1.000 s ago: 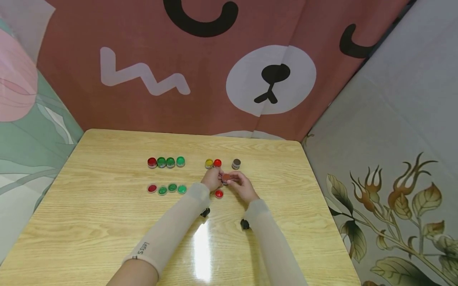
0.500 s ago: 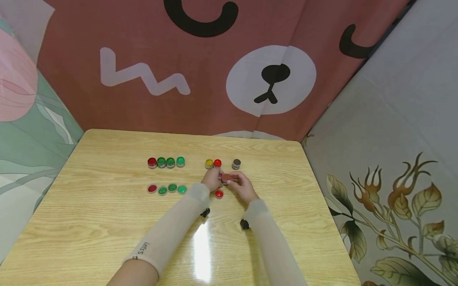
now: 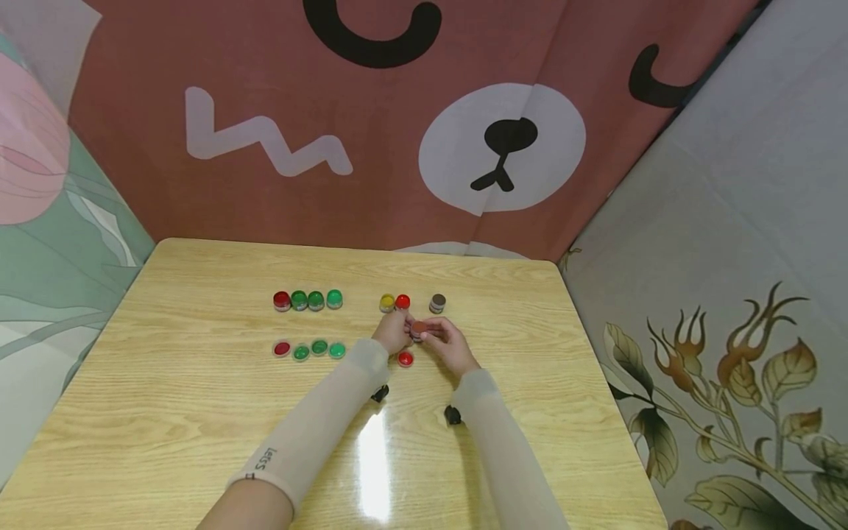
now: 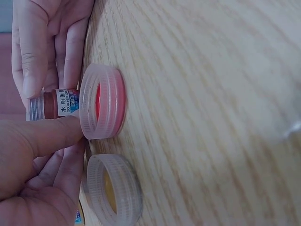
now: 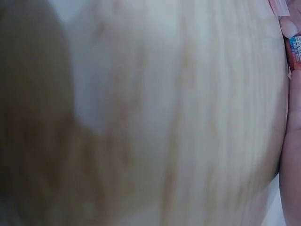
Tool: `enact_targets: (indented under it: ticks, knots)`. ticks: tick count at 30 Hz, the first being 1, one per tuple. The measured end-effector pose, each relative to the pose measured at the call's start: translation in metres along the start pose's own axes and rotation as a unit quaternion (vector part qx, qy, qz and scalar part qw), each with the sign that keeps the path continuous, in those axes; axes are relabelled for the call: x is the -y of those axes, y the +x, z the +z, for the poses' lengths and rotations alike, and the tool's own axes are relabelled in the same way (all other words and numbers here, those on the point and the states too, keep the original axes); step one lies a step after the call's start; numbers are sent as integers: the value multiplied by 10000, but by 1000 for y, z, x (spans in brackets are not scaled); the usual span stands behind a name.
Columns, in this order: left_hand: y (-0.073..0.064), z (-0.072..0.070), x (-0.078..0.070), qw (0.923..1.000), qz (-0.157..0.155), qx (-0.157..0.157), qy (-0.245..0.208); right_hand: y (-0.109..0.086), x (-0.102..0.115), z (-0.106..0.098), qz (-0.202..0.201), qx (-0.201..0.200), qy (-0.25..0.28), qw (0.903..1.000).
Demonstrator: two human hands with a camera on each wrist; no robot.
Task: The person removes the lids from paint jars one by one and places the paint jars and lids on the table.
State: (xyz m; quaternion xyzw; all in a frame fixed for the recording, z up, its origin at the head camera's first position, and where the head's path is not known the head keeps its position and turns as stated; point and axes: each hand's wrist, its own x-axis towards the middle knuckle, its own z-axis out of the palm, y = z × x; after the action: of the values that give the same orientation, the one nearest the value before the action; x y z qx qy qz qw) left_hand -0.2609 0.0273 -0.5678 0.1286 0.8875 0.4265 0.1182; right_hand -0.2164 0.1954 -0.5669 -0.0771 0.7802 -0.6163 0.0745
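Between my two hands is a small paint jar [image 3: 418, 330] with reddish-brown paint and a ribbed clear cap. Its label, reading gouache colour, faces the left wrist view. My left hand [image 3: 394, 332] grips it from the left. From the other side, my right hand [image 3: 453, 346] pinches it, with the thumb at the capped end. A red lid [image 4: 115, 101] lies on the table beside the jar, and a yellow lid [image 4: 124, 193] lies next to it; the left arm hides the yellow one in the head view. In the right wrist view only a sliver of the jar shows.
At the back left stand a dark red jar [image 3: 281, 301] and several green jars [image 3: 316, 299]. Matching lids [image 3: 319, 347] lie in front. A yellow jar [image 3: 387, 303], a red jar [image 3: 403, 302] and a grey-brown jar [image 3: 437, 303] stand behind my hands on the wooden table [image 3: 199, 412].
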Motion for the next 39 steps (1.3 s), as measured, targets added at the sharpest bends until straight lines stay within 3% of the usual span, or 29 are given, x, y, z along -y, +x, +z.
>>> enact_targets:
  ticks: [7, 17, 25, 31, 39]
  knots:
    - [0, 0, 0, 10000, -26, 40, -15, 1, -1, -2, -38, 146, -183, 9997]
    - [3, 1, 5, 9999, 93, 30, -54, 0, 0, 0, 10, 31, -42, 10000]
    - [3, 0, 4, 10000, 66, 21, -52, -1, 2, -2, -189, 164, -412, 9988]
    - [3, 1, 5, 9998, 10, 111, -179, 0, 3, -1, 171, 48, -283, 9994]
    - [2, 1, 5, 9999, 48, 42, -108, 5, -14, 2, 45, -55, -137, 9999]
